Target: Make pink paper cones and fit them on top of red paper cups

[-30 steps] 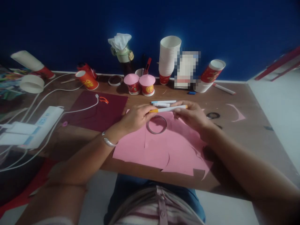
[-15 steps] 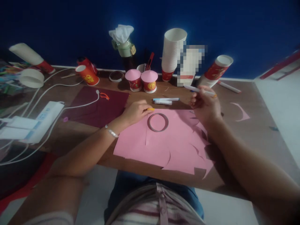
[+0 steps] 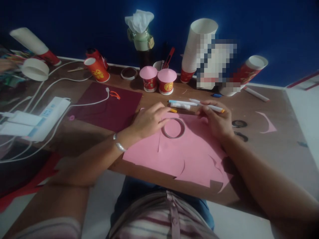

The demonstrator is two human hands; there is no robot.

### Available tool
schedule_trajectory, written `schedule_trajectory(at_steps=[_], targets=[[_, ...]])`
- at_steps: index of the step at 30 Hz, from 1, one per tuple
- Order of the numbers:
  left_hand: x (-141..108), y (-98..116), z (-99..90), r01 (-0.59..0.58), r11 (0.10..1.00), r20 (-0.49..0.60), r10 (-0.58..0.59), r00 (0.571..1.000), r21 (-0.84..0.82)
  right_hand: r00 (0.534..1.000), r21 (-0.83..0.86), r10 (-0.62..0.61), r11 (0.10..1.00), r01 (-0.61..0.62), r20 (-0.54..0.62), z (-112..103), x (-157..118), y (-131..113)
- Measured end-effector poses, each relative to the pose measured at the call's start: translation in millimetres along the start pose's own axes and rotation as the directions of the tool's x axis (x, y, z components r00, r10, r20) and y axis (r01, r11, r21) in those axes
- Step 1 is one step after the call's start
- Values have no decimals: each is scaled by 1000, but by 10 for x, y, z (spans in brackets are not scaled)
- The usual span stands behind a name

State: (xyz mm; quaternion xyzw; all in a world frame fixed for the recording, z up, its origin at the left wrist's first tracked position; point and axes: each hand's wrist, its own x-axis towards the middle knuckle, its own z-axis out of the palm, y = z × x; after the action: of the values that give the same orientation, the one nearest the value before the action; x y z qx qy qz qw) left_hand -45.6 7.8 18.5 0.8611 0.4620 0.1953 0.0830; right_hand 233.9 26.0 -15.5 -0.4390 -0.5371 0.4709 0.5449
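Pink paper [image 3: 191, 159] with cut edges lies at the front of the table, and a thin ring [image 3: 184, 128] rests on it. My left hand [image 3: 151, 121] is spread over the paper's upper left, a fingertip and thumb near the ring's left side. Just beyond its fingers lies a small orange-yellow cap [image 3: 173, 110]. My right hand [image 3: 218, 118] holds a white pen [image 3: 211, 107] with an orange end, above the paper's right edge. Behind the paper are a blue-and-white marker [image 3: 179, 102] and a white tube [image 3: 183, 106].
Two red cups with pink cone tops [image 3: 166, 75] stand behind the markers. Tall stacked cups [image 3: 196, 46] and a green jar [image 3: 143, 41] are at the back. At the left are a power strip [image 3: 48, 118] with cables and a dark red sheet [image 3: 104, 109]. A blue cap [image 3: 216, 95] lies right.
My left fingers have let go of the orange-yellow cap and spread towards the ring. My right hand has lowered slightly with the pen. The view has shifted.
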Motion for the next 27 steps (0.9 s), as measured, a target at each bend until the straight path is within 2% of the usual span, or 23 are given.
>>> schedule_trajectory(at_steps=[2, 6, 13, 22, 27], targets=[[-100, 140, -75, 8, 998, 18, -9, 1000, 56, 1000, -32, 27, 999, -27, -9, 16, -9, -14], [-136, 293, -97, -3, 1000, 107, 0, 994, 30, 998, -43, 60, 997, -61, -22, 40, -24, -36], [-55, 272, 49, -16, 998, 182, 4, 983, 67, 999, -52, 29, 998, -30, -16, 7, -17, -26], [-32, 239, 82, -36, 999, 212, 28, 977, 36, 998, -50, 56, 997, -55, 19, -17, 0, -9], [-42, 234, 106, -17, 998, 212, 5, 977, 56, 999, -120, -34, 992, 30, -29, -49, 36, 5]])
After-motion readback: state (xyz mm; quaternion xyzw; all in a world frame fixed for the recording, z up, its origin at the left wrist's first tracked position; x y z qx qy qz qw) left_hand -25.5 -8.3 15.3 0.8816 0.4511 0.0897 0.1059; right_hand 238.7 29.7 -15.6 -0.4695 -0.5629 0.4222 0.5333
